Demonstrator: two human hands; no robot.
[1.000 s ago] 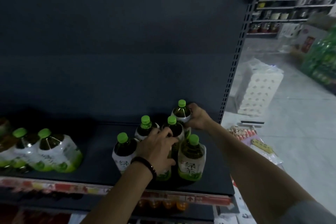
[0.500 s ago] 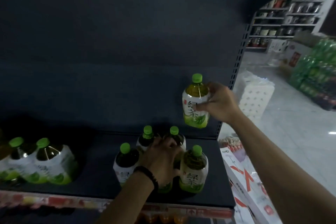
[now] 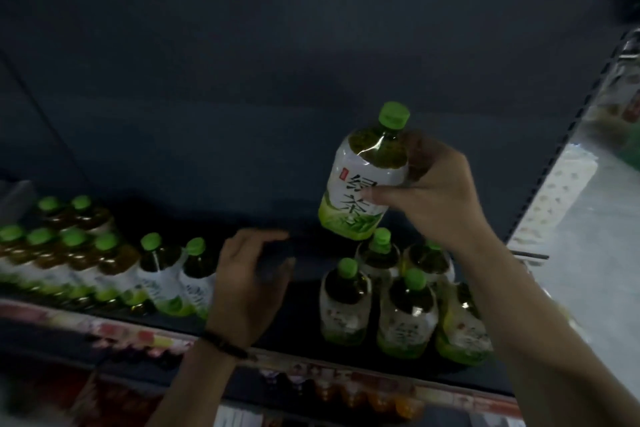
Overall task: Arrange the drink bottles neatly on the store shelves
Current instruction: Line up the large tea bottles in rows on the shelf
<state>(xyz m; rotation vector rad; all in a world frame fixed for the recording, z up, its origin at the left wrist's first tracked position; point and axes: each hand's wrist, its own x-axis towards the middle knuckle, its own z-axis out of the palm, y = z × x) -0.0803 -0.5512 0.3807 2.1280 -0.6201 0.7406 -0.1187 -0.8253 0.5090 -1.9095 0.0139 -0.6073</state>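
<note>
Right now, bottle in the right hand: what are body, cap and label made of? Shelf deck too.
Held bottle: clear glossy plastic, probably; sharp highlights on the shoulder, drink visible through it.
Cap: opaque green plastic, duller sheen.
Label: thin printed film sleeve, likely; it hugs the body's curve.
Shelf deck: dark, matte, likely painted metal; too dim to confirm.

The dark shelf (image 3: pixel 303 324) bears two bottle groups (green-capped): a left row (image 3: pixel 104 263), a right cluster (image 3: pixel 405 312).
</note>
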